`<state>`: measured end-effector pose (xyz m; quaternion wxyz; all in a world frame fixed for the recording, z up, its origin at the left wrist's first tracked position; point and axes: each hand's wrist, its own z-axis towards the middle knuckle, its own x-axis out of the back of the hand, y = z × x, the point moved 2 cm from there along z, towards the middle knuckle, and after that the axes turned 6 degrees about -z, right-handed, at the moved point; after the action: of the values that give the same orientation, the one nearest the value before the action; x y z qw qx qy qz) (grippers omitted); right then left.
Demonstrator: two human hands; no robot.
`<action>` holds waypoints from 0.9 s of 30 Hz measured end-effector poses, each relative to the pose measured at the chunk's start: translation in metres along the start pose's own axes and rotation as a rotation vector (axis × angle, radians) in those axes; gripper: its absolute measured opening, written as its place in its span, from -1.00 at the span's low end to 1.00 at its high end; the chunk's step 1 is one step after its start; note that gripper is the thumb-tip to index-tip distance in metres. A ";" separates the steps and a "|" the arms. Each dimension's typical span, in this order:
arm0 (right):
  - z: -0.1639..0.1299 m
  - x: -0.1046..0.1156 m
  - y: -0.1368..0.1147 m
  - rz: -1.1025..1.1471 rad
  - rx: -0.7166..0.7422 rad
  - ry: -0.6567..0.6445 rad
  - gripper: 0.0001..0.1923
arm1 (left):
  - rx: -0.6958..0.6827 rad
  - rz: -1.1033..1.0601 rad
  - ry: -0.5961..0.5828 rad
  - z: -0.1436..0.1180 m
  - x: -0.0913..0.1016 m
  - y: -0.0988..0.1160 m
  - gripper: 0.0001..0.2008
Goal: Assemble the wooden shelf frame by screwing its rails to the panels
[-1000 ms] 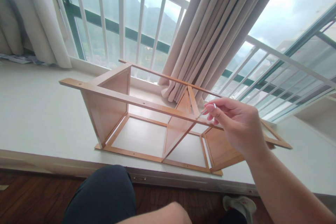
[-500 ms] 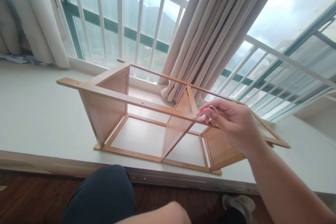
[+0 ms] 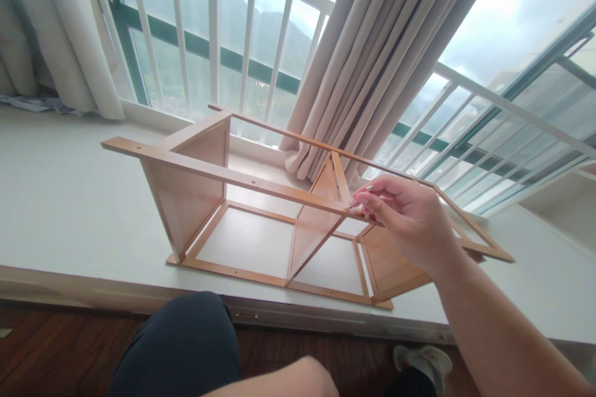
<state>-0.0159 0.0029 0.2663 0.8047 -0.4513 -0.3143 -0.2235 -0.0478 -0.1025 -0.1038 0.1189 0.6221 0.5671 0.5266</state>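
Key (image 3: 361, 197) pinched in right hand (image 3: 410, 220) fingers (image 3: 372, 201), tip on shelf rail (image 3: 242, 178).

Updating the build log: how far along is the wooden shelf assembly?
Mostly framed: the light-brown wooden shelf frame stands on the white window ledge with side panel, middle divider and both top rails joined. In hand: the right hand pinches a small silver hex key at the divider joint on the front rail. Left: an unfilled hole shows further left along that rail. The left hand is out of view.
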 end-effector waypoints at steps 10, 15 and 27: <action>0.000 -0.002 0.003 -0.008 0.003 0.000 -0.67 | -0.005 -0.007 -0.024 -0.001 0.001 0.000 -0.66; 0.000 -0.002 0.003 -0.013 0.012 0.002 -0.65 | -0.003 -0.006 -0.030 -0.001 0.001 0.000 -0.66; -0.001 -0.002 0.002 -0.029 -0.014 0.008 -0.62 | 0.005 -0.010 -0.027 -0.001 0.001 0.000 -0.66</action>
<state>-0.0160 0.0035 0.2631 0.7993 -0.4517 -0.3161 -0.2390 -0.0486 -0.1020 -0.1030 0.1276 0.6266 0.5699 0.5161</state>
